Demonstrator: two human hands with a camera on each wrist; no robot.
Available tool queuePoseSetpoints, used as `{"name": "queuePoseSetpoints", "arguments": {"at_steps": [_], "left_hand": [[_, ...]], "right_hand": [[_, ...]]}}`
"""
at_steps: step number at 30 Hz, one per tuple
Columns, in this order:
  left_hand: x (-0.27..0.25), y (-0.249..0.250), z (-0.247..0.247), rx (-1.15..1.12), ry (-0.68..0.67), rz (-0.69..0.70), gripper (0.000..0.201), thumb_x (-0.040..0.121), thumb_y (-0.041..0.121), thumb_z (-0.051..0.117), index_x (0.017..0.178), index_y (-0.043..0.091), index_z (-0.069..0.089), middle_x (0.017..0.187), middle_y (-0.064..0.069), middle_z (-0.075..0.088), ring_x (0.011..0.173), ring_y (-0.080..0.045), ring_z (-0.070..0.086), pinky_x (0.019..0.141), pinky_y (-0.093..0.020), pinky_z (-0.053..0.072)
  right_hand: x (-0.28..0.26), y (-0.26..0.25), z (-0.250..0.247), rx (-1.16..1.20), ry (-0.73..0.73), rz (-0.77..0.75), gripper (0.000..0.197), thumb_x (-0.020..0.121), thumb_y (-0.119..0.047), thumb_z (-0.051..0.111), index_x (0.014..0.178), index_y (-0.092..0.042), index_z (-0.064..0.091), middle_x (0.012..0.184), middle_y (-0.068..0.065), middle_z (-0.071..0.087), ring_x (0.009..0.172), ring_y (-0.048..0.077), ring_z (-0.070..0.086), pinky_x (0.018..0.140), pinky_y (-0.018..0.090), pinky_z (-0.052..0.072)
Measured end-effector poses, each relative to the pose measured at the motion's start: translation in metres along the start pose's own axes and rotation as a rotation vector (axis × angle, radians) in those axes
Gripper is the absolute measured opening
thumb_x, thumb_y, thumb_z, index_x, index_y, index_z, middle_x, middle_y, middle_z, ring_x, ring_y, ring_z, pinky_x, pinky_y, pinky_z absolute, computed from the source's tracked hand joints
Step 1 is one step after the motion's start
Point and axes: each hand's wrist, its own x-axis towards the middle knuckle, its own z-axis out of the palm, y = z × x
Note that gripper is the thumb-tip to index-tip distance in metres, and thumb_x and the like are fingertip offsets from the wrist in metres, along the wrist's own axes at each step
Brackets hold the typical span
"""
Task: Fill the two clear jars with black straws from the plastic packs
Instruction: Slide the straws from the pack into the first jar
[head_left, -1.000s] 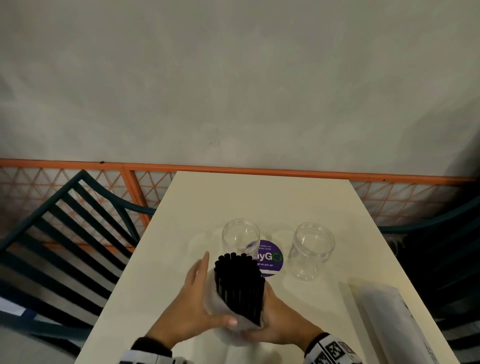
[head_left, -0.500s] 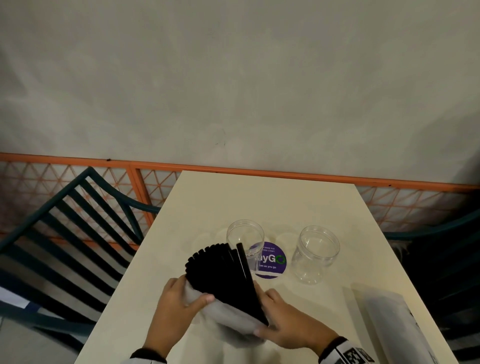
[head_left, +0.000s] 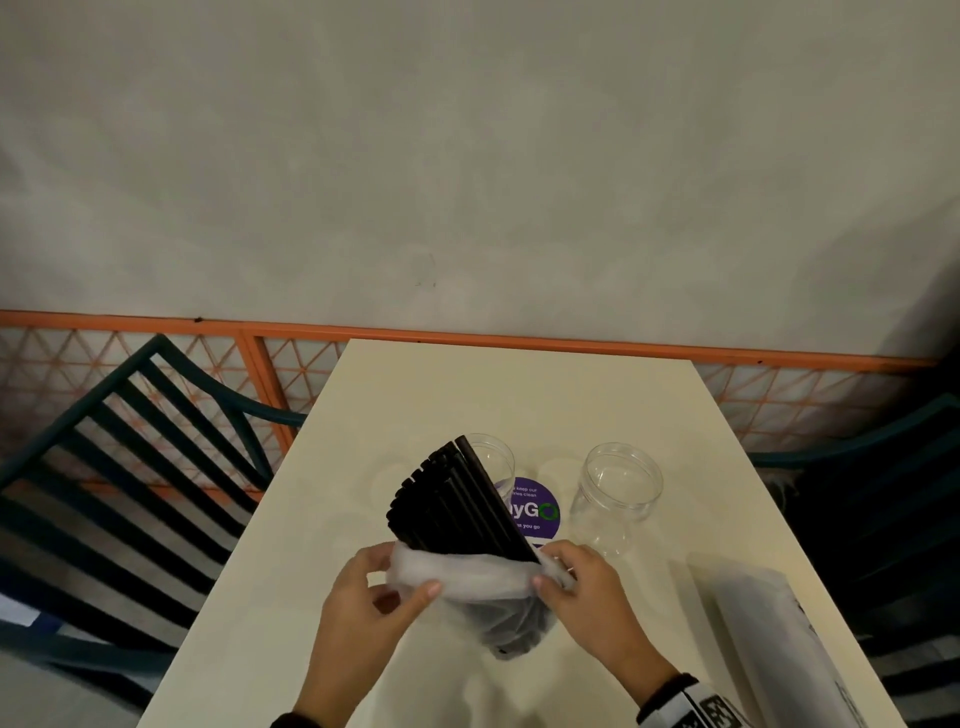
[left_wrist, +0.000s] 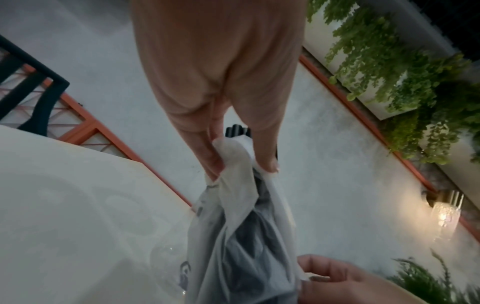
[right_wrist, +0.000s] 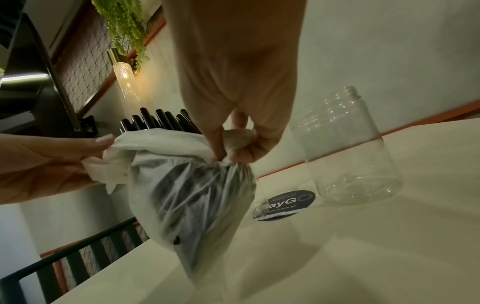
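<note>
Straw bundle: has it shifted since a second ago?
Yes. The black straws have fanned and tipped left, now overlapping the left jar; the right jar stays put.

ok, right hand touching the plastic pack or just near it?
Touching. The right wrist view shows the right hand pinching a bunched corner of the plastic pack between fingers and thumb; the head view agrees.
</note>
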Motion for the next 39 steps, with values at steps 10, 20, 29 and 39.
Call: {"name": "queuePoseSetpoints", "arguments": {"at_steps": [10, 20, 29, 39], "left_hand": [[-0.014, 0.015, 0.03, 0.007, 0.137, 0.054, 0.038, 0.068, 0.018, 0.079, 0.078, 0.024, 0.043, 0.066, -0.01, 0.059, 0.058, -0.021, 0.058, 0.05, -0.015, 0.045], [-0.017, 0.021, 0.033, 0.035, 0.079, 0.116, 0.035, 0.072, 0.018, 0.075, 0.077, 0.021, 0.041, 0.075, -0.009, 0.055, 0.065, -0.024, 0.057, 0.054, -0.026, 0.046], [-0.022, 0.006, 0.036, 0.087, 0.028, 0.22, 0.029, 0.071, 0.004, 0.075, 0.061, 0.029, 0.065, 0.071, 0.017, 0.069, 0.063, -0.004, 0.065, 0.059, -0.008, 0.049], [-0.023, 0.01, 0.041, 0.057, 0.022, 0.37, 0.019, 0.067, 0.023, 0.071, 0.068, 0.041, 0.064, 0.075, 0.018, 0.067, 0.061, -0.001, 0.065, 0.058, -0.008, 0.05]], "right_hand": [[-0.002, -0.005, 0.013, 0.27, 0.156, 0.105, 0.031, 0.072, -0.001, 0.067, 0.064, -0.018, 0.042, 0.061, 0.0, 0.047, 0.057, 0.017, 0.042, 0.052, 0.021, 0.042], [-0.009, -0.019, 0.009, 0.492, -0.016, 0.075, 0.032, 0.073, -0.017, 0.078, 0.095, -0.012, 0.056, 0.092, 0.009, 0.061, 0.081, 0.013, 0.058, 0.063, 0.016, 0.052], [0.001, -0.009, 0.006, 0.439, 0.101, 0.065, 0.014, 0.078, -0.006, 0.07, 0.085, -0.014, 0.061, 0.077, 0.001, 0.062, 0.073, 0.012, 0.057, 0.062, 0.014, 0.049], [-0.019, -0.015, 0.009, 0.544, -0.183, -0.013, 0.086, 0.049, -0.044, 0.085, 0.122, -0.023, 0.044, 0.124, -0.006, 0.052, 0.109, -0.003, 0.054, 0.083, 0.019, 0.052]]}}
